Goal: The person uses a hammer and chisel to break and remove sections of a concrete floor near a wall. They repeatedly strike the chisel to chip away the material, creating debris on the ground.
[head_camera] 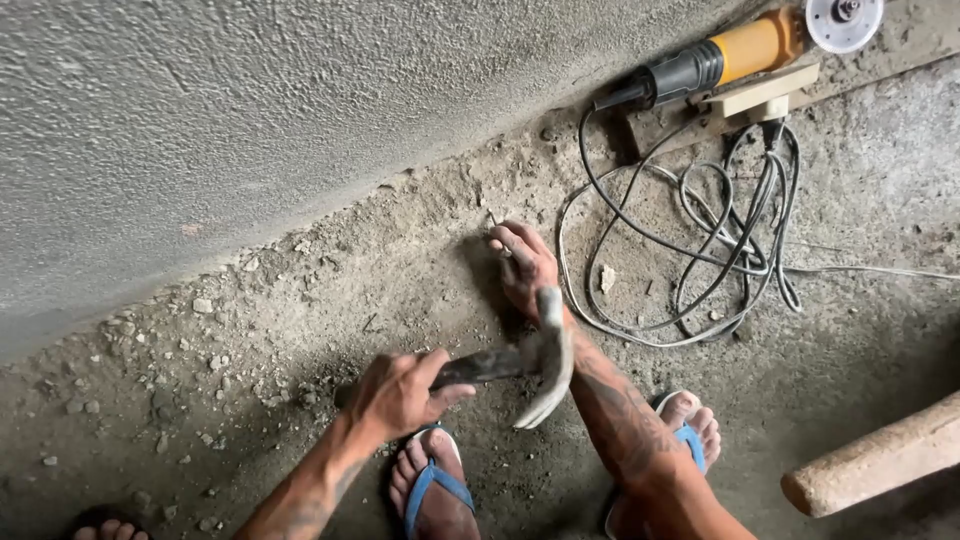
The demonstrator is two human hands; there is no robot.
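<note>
Left hand [400, 395] grips a hammer [535, 362] by the handle, head (claw type) raised over the right wrist. Right hand [525, 262] pinches a nail [494, 222] against the rubble floor [300, 330] beside the wall [250, 120]. Grinder [735, 50] and coiled cord [700, 250] lie well apart.

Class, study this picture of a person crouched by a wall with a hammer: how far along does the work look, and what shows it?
Done: rubble lies loose along the foot of the wall, and the angle grinder is set aside. In hand: the left hand grips a claw hammer, while the right hand steadies a small nail on the floor. Left: the nail is not yet driven.
</note>
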